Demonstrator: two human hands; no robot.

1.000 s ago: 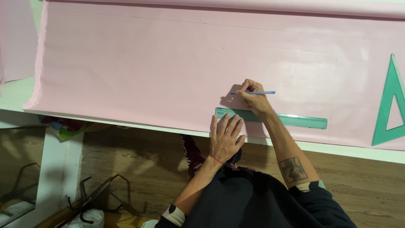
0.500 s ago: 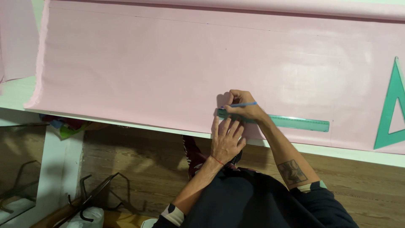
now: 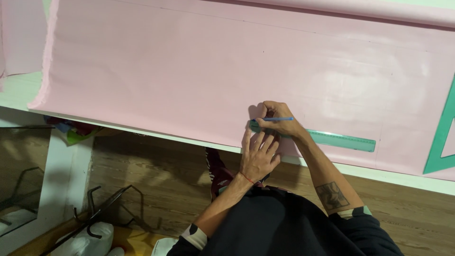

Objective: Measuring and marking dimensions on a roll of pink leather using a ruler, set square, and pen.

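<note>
Head view: a blue pencil [image 3: 277, 119] is clamped in the fingers of the right hand [image 3: 277, 123], its tip at the left end of a green ruler [image 3: 332, 139]. The ruler is pressed onto pink cloth [image 3: 189, 80] by the left hand [image 3: 258, 159], fingers spread flat, at the worktop [image 3: 403, 178] edge. A green set square [image 3: 441, 142] lies at the right.

Your left hand [image 3: 258, 159] lies flat, palm down, fingers spread and pointing away from you, the forearm running back bare to a rolled sleeve — a thin red band circles the wrist. Your right hand [image 3: 277, 121] sits just beyond it, fingers curled in a writing pinch, wrist bent inward — its tattooed forearm angles back to your right.
</note>
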